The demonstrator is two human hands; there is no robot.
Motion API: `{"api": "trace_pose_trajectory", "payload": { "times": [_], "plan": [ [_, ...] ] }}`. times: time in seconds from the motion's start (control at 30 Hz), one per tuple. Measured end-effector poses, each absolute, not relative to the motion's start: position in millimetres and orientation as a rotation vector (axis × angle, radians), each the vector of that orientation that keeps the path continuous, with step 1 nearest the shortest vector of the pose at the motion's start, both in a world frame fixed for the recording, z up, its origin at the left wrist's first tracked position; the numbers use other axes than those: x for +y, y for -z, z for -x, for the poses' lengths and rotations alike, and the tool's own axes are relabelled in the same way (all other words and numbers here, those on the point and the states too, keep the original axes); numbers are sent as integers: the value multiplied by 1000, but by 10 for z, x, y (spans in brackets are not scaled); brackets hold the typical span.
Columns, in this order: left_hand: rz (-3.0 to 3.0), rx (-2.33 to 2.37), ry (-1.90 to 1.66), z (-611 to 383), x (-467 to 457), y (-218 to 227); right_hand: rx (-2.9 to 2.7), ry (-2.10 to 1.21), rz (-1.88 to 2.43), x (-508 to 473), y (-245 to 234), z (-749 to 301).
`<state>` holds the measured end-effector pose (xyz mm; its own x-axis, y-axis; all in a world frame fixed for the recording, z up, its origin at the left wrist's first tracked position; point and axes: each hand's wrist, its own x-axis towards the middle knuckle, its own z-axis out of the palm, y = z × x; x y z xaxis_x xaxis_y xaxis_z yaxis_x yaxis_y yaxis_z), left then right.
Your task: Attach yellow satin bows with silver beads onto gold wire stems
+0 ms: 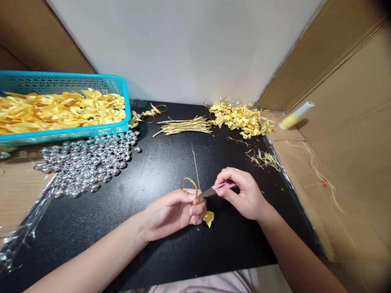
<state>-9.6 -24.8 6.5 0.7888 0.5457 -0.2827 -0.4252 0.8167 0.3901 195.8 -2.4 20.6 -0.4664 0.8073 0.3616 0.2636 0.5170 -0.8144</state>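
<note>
Both mid mat (159,162), off edges | left hand (174,211): gold loop (188,181) | right hand (244,197): snips (214,190)

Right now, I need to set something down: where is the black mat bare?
Bare mat lies between the silver beads and the gold strands, and along the near edge left of the left hand with its gold loop. Crowded: the back edge with the bows, and around the right hand holding snips.
</note>
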Motion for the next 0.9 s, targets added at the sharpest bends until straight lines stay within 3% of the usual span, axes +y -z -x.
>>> {"api": "trace_pose_trajectory", "payload": {
  "times": [0.23, 0.37, 0.57, 0.8, 0.9],
  "plan": [
    [-383, 466, -551, 86, -245, -89, -1815, -603, 1336, 194, 29, -2056],
    [-732, 752, -728, 77, -236, -71, -1942, -259, 1548, 343, 231, -2090],
    [-1113, 1122, -788, 76, -229, -100, -1932, -151, 1794, 375, 344, -2103],
    [-1302, 1283, -822, 87, -263, -86, -1890, -100, 1763, 298, 224, -2047],
    [-1550, 1369, -891, 103, -287, -56, -2021, -358, 1410, 137, 74, -1927]
  ]
}}
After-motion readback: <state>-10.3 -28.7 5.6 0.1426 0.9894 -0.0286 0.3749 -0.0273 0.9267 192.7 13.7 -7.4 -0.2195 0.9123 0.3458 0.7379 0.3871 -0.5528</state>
